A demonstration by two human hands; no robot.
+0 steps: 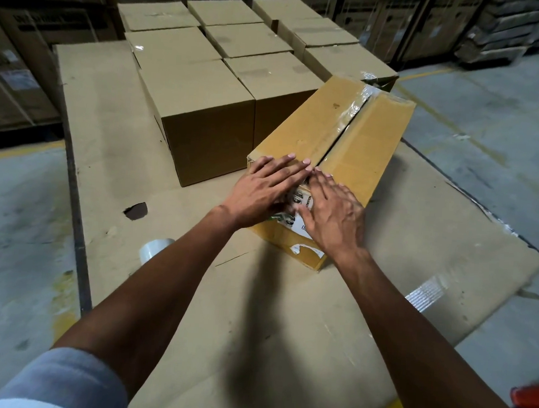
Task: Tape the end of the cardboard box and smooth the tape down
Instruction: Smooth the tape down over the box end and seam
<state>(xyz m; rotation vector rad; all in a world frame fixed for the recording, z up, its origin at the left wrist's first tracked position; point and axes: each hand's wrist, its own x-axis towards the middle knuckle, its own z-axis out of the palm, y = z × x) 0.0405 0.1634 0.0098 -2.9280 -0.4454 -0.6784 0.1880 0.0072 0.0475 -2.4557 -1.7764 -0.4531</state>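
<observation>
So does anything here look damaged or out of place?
Yes. The cardboard box under both hands has wrinkled tape along a top seam that gapes open, and a torn label on its near end. A tape roll lies on the cardboard sheet.

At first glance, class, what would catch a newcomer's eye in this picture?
Two bare hands, the left hand and the right hand, lie flat with fingers spread on the near end of a yellowish cardboard box at centre. Clear tape glints along its top seam. Behind it stands a block of plain brown boxes, and a tape roll lies lower left on the cardboard sheet.
</observation>
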